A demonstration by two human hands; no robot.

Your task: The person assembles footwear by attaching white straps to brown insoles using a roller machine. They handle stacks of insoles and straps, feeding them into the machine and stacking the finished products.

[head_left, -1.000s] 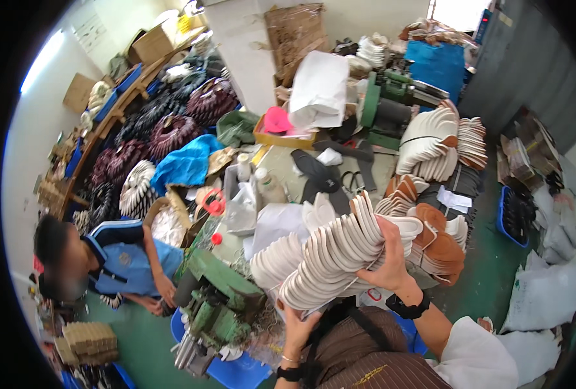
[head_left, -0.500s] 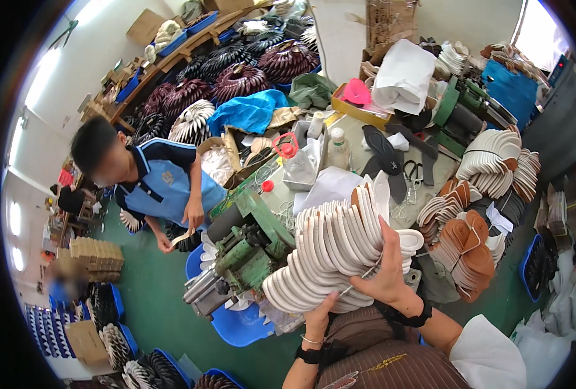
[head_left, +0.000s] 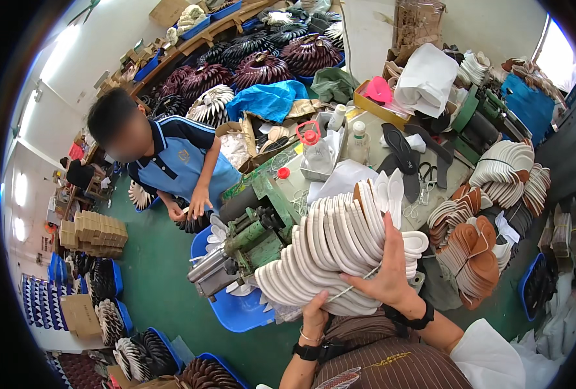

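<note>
In front of me stands a big bundle of white shoe insoles (head_left: 314, 259), stacked in curved rows with a few brown ones among them. A thin pale string (head_left: 356, 285) crosses its near side. My left hand (head_left: 314, 318) is closed at the bundle's lower edge, pinching the string's lower end. My right hand (head_left: 392, 279) grips the bundle's right side, its fingers stretched up along the insoles. The right thumb lies at the string. The undersides of both hands are hidden.
A green machine (head_left: 259, 233) stands left of the bundle, above a blue tub (head_left: 236, 311). Across it, a person (head_left: 184, 162) handles a small pale piece. Scissors (head_left: 425, 178), bottles (head_left: 358, 142) and dark insoles (head_left: 401, 152) lie on the table. Brown insole bundles (head_left: 469, 259) sit at right.
My view has shifted, so the surroundings appear farther right. Both hands keep their hold on the bundle and string. The other person's hands have come closer together.
</note>
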